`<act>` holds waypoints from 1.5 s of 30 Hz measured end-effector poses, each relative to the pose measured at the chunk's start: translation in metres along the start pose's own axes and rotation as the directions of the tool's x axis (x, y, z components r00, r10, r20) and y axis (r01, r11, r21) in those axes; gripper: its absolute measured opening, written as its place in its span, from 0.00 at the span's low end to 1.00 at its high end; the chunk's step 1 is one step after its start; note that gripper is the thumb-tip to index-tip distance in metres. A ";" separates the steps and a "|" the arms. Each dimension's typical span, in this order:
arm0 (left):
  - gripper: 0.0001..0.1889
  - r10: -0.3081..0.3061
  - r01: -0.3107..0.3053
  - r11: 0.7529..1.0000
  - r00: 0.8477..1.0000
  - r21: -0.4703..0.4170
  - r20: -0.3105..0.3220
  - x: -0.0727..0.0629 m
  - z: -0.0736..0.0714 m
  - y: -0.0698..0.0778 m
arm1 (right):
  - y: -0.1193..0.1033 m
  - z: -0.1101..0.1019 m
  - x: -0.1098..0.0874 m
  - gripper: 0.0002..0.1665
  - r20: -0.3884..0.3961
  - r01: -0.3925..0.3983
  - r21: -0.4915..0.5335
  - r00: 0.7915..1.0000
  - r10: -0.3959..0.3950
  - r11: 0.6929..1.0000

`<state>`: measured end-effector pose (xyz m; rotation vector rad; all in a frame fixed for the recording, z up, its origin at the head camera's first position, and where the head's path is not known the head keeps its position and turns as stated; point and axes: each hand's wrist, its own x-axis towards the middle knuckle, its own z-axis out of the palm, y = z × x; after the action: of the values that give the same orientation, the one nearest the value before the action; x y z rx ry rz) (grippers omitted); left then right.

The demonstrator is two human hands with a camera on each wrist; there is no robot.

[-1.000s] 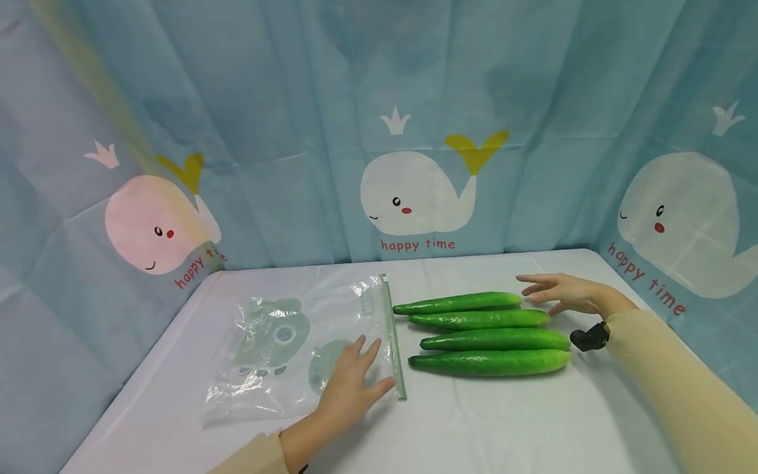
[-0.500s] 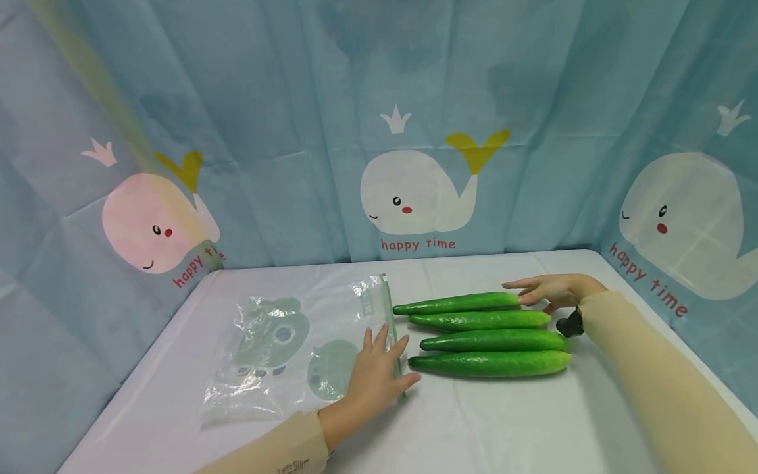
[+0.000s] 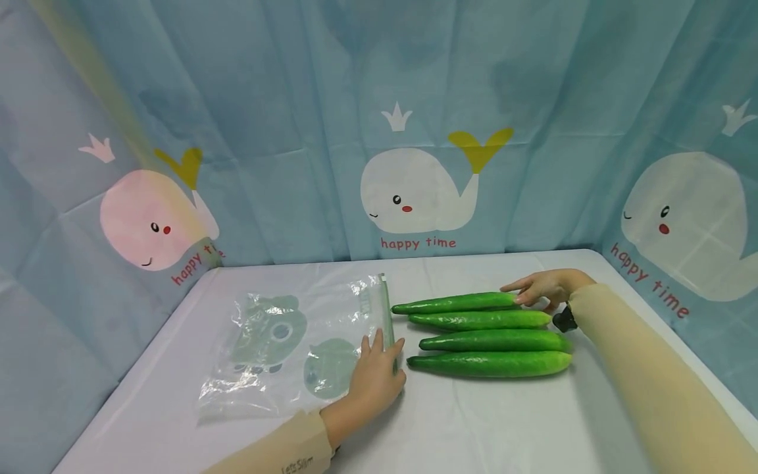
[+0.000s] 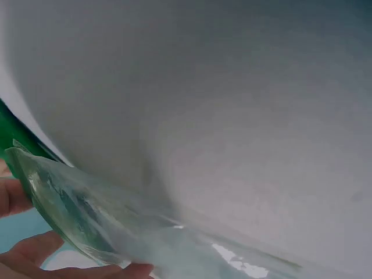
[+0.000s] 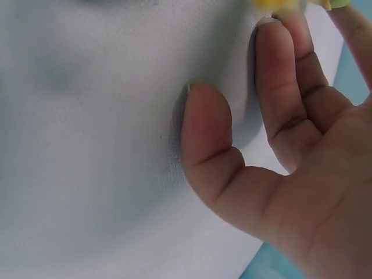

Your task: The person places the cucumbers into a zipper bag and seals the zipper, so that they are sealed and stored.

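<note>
Cucumbers (image 3: 495, 340), four side by side, lay right of the middle of the worktop (image 3: 497, 428). From afar I saw the right hand (image 3: 547, 288), fingers relaxed and grasping nothing, at the pale end of the farthest cucumber (image 3: 458, 303), toward the far right corner. The left hand (image 3: 376, 376) rested loosely on the clear bag (image 3: 275, 334). I judged this a reach; the next move seemed to call for closing fingers around that cucumber.
</note>
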<state>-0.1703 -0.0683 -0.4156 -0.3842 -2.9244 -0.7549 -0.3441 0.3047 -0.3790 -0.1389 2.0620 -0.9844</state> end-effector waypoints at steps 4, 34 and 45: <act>0.24 -0.022 0.022 0.999 1.000 -0.040 0.000 0.000 -0.002 0.001 | -0.003 0.000 0.002 0.45 -0.007 -0.016 -0.018 1.000 0.016 1.000; 0.23 -0.104 0.090 0.974 0.993 -0.208 -0.055 0.010 -0.023 0.002 | -0.020 0.002 -0.016 0.26 -0.113 0.237 0.307 0.971 -0.212 0.922; 0.23 -0.139 0.105 0.956 0.984 -0.275 -0.108 0.014 -0.028 0.007 | -0.033 0.012 -0.026 0.31 -0.116 0.226 0.375 0.974 -0.196 0.899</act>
<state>-0.1810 -0.0728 -0.3858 -0.1680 -2.7526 -1.1543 -0.3261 0.2855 -0.3444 -0.1214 1.9033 -1.5338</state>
